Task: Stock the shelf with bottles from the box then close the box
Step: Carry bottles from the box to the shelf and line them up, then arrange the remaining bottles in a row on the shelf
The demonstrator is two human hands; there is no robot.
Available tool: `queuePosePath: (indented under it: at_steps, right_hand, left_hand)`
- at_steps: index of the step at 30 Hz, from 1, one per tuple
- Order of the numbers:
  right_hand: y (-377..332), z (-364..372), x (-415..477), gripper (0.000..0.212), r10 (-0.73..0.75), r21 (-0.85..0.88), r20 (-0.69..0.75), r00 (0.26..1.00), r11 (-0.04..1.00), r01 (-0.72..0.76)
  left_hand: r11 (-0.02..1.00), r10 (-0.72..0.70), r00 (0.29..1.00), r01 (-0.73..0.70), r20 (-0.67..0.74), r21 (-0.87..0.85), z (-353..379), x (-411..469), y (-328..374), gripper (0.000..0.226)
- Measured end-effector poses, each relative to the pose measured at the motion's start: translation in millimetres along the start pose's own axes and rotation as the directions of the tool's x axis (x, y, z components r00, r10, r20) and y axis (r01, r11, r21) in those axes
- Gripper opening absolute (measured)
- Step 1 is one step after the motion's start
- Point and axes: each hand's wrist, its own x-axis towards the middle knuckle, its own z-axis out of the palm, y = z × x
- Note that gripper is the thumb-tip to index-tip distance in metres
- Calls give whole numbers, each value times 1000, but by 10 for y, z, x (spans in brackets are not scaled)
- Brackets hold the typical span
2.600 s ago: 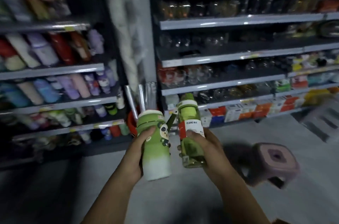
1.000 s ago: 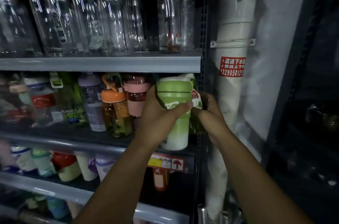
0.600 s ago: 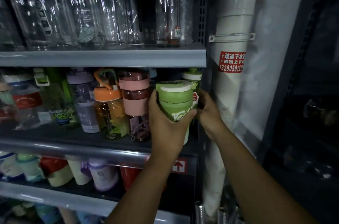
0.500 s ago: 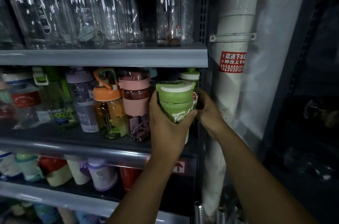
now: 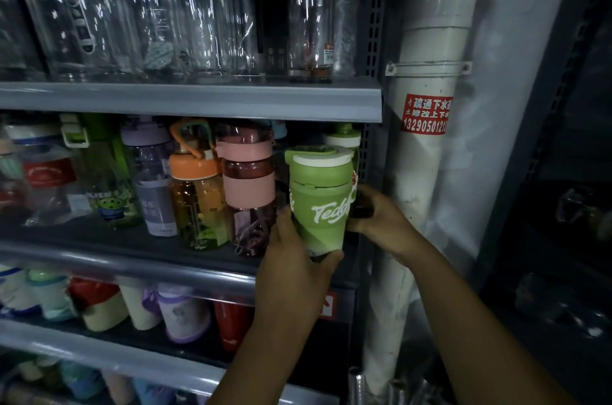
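My left hand (image 5: 294,267) grips the base of a green tumbler (image 5: 321,202) with white "Teddy" lettering, holding it at the right end of the middle shelf (image 5: 132,247). Just behind it stands a clear green bottle (image 5: 344,139) with a white collar, mostly hidden by the tumbler. My right hand (image 5: 376,212) reaches around the tumbler's right side onto that bottle's lower body. The box is out of view.
A pink-banded bottle (image 5: 248,186) and an orange-lidded bottle (image 5: 195,192) stand just left of the tumbler. Clear glass bottles (image 5: 311,10) fill the shelf above. A white drain pipe (image 5: 427,139) with a red sticker runs down the right of the rack. Cups line the lower shelves.
I came from the aisle to the rack carrying both green bottles. In the last second the clear bottle went to the shelf's back, and my left hand slid down to the tumbler's base.
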Motion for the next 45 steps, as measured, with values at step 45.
queuePosePath:
  at_steps: [45]
  right_hand:
    - [-1535, 1607, -1773, 45, -333, -761, 54, 941, 597, 255]
  left_hand:
    - [808, 236, 964, -264, 121, 526, -2745, -779, -747, 47]
